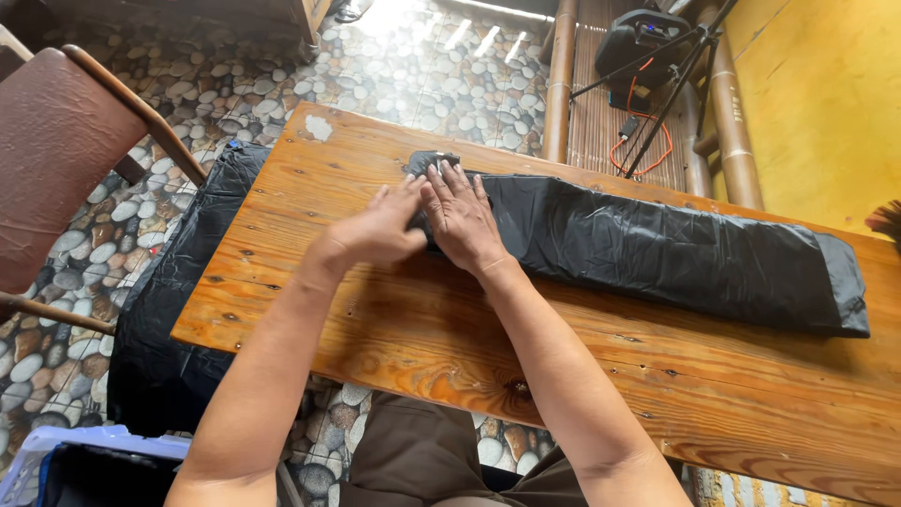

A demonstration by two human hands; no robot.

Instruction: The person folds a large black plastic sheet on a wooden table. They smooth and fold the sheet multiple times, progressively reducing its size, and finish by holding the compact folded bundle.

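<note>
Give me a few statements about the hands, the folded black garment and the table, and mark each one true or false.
1. Both hands, the left hand and the right hand, press flat on one end of the folded black garment. True.
2. The garment lies on a glass table. False: it lies on a wooden table.
3. A brown chair stands on the pebble floor beside the table. True.
4. The garment is rolled into a ball. False: it is folded into a long flat strip.
5. The right hand holds scissors. False: it holds no tool.
</note>
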